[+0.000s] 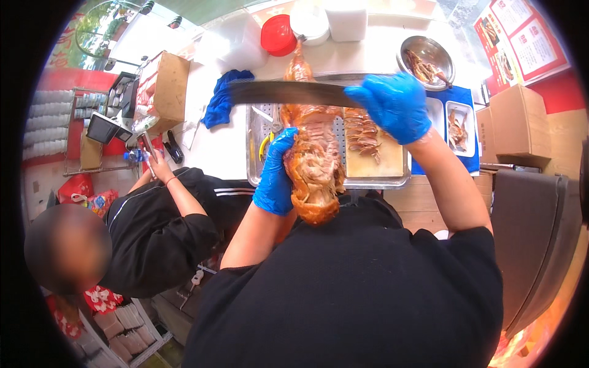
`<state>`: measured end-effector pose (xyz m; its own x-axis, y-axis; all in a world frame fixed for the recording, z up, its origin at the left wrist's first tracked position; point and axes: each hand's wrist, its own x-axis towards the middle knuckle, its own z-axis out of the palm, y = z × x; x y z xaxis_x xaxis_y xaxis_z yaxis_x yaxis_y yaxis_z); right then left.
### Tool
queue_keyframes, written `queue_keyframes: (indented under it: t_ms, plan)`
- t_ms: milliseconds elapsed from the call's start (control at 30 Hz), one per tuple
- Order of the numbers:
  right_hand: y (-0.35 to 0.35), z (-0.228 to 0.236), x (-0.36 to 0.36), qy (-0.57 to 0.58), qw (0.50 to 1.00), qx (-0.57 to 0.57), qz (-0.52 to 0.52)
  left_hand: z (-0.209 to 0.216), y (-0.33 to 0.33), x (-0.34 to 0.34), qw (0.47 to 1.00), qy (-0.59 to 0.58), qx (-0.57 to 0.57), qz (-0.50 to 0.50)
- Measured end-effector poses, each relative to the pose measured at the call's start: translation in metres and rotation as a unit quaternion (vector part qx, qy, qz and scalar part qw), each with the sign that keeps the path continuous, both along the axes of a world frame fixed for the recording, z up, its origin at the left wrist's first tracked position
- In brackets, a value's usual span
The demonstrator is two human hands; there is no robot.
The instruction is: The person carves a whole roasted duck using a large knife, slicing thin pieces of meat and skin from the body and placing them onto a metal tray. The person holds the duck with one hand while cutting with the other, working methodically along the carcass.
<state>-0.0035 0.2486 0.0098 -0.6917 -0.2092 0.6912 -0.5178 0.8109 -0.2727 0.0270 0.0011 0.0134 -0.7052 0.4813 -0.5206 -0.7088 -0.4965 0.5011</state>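
My left hand [274, 175], in a blue glove, grips the side of a roasted duck [313, 156] and holds it up on end over a metal tray [256, 150]. My right hand [392, 104], also gloved in blue, is shut on the handle of a large cleaver [288, 93], whose blade lies flat across the upper part of the duck. On the wooden board [380, 161] in the tray lie several cut slices of meat [362, 132].
A person in black [165, 227] sits at the left, holding a phone. A blue cloth [222, 98], a cardboard box [167, 86], a red lid [278, 35], white containers, a metal bowl [426, 58] with scraps and white trays on a blue mat stand on the counter.
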Motion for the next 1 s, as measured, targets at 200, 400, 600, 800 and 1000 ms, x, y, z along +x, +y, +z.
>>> queue_keyframes:
  t_ms: [200,400,600,800,1000]
  plan:
    - [-0.026,0.028,-0.016,0.015,0.999,0.01,0.042,0.013,0.002,0.006,0.999,0.005,0.037,-0.038]
    - [-0.03,0.034,-0.014,-0.007,0.998,0.019,0.055,0.017,-0.003,0.006,0.999,0.023,0.023,-0.036]
    - [-0.035,0.036,-0.012,-0.012,0.998,0.02,0.062,0.013,-0.005,0.007,0.998,0.013,0.051,-0.031]
    - [-0.032,0.026,-0.015,-0.002,0.995,-0.004,0.103,0.011,-0.004,0.005,0.999,0.01,0.045,-0.023]
    - [-0.035,0.025,-0.018,-0.017,0.997,0.002,0.075,0.014,-0.002,0.006,0.999,0.016,0.025,-0.016]
